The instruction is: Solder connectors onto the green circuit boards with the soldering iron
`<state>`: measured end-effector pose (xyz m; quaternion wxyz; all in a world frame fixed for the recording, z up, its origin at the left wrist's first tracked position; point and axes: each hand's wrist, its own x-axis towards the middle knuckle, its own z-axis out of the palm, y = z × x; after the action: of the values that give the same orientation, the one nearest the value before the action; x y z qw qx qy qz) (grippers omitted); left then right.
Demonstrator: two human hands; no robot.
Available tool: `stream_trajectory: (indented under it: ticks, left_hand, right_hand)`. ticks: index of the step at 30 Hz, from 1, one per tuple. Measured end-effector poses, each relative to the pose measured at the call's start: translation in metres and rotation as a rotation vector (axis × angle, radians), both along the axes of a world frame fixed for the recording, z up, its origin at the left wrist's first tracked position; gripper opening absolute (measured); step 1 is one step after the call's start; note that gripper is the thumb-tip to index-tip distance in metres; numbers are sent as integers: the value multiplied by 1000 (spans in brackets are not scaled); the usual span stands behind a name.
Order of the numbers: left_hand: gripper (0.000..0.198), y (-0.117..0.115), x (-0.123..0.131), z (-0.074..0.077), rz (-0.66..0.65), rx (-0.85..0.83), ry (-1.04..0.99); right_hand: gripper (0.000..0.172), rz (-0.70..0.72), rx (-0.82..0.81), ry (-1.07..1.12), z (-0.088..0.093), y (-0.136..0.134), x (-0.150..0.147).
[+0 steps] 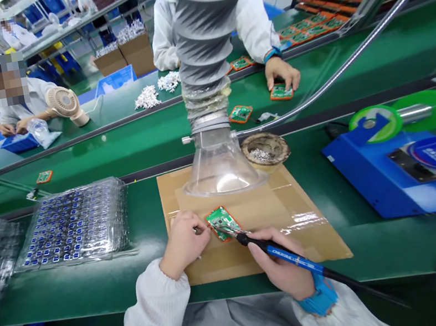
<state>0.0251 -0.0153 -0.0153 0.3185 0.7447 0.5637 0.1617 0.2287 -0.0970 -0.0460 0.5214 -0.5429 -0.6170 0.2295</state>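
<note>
A green circuit board with an orange rim (223,224) lies on the brown cardboard sheet (315,236). At its left edge is my left hand (187,238), fingers pinched together on something too small to make out. My right hand (282,264) is wrapped round a blue and black soldering iron (294,259), whose metal end reaches over the board. A blue band (320,297) circles my right wrist. The clear funnel of an extraction hose (223,168) hangs just beyond the board.
Behind the cardboard sits a round bowl with metal bits (265,150). Stacked clear trays (74,222) stand left, a blue solder-reel machine (388,172) right. Across the green belt, a person's hand (282,73) touches another board. A metal flexible tube crosses the upper right.
</note>
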Motion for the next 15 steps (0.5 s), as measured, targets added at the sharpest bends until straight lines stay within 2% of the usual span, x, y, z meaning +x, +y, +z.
stream_trajectory:
  ticks: [15]
  left_hand:
    - [19,-1,0,-1,10,-4,-14]
  right_hand:
    - [5,-9,10,-19,4,2,0]
